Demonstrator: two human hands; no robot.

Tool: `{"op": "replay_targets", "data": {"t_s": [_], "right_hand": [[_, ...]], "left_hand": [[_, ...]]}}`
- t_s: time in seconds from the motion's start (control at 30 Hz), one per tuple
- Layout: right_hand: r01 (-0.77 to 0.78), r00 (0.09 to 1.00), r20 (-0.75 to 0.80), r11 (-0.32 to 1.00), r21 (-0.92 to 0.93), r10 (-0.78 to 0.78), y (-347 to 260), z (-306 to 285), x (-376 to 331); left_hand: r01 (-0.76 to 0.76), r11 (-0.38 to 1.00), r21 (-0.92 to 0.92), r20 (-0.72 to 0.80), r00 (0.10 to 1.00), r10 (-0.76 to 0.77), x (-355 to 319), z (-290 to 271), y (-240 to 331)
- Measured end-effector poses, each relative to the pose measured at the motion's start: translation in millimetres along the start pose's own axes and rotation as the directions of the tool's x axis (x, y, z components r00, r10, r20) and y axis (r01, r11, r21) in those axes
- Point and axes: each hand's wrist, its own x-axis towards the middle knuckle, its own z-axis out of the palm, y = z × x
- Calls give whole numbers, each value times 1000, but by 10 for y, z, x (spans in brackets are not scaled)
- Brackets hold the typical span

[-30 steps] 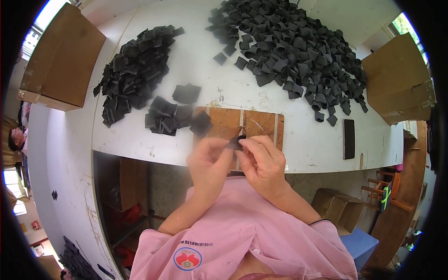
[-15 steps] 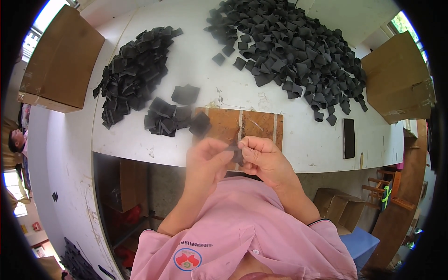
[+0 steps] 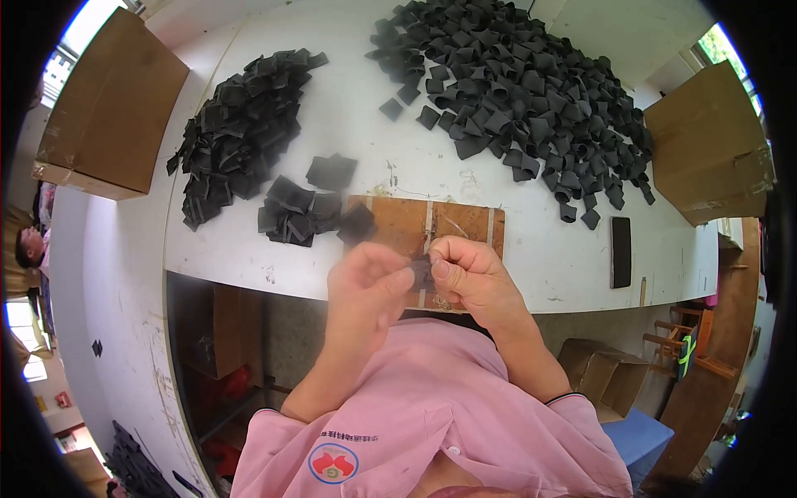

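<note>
Between my two hands, over a brown wooden board (image 3: 386, 217), is a small black fabric piece (image 3: 422, 272), partly covered by my fingers. My right hand (image 3: 471, 280) pinches its right side between thumb and fingers. On the other side my left hand (image 3: 370, 286), blurred, has thumb and fingers bent together at the piece's left edge. A small group of flat black fabric pieces (image 3: 292, 212) lies left of the board, with one piece (image 3: 357, 224) overlapping the board's corner.
A dark heap of flat pieces (image 3: 241, 133) lies far left, and a larger heap of looped pieces (image 3: 531, 91) far right. Cardboard boxes (image 3: 108, 108) (image 3: 710, 141) flank the white table (image 3: 332, 91). A black phone (image 3: 620, 251) lies at right. Another person (image 3: 31, 247) shows at the left rim.
My left hand has shifted slightly left, and a little more of the black piece shows between the hands. My right hand keeps its pinch. The whole view has tilted slightly.
</note>
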Motion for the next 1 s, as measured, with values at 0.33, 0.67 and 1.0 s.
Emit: {"op": "replay_targets", "data": {"t_s": [0.33,0.67,1.0], "right_hand": [[187,982,83,946,-266,-170,-456,89,182],[156,979,172,948,-278,-111,-236,-48,254],[166,970,209,969,-182,-126,-156,-114,353]], "left_hand": [[406,752,-519,424,886,-186,291,-22,254],[508,591,-626,474,850,-228,364,-210,8],[171,906,-387,344,939,-30,367,-228,-179]]}}
